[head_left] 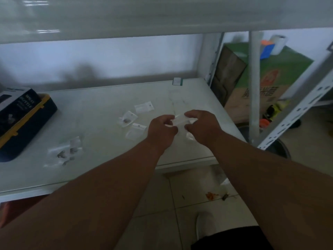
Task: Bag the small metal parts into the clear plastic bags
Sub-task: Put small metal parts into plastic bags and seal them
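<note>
Over the white shelf (pixel 100 105), toward its right side, both hands meet on one clear bag (pixel 180 120). Left hand (pixel 161 131) has its fingers curled, pinching the bag's left end; right hand (pixel 202 126) pinches the right end the same way, so the bag is held stretched between them just above the surface. The picture is too blurred to tell whether a part is inside it.

Left of the hands, three more bags lie flat: one holding a dark part (pixel 127 119), one far of it (pixel 144 107), and one near the left hand (pixel 138 126). Further left and nearer, a heap of bags with metal parts (pixel 64 152) sits on the shelf. At the left edge rests a dark box (pixel 19 112) on a yellow-trimmed case. A small green-edged card (pixel 177 81) lies at the far edge. Right of the shelf stands a green carton (pixel 277 69) behind a white post (pixel 255 83).
</note>
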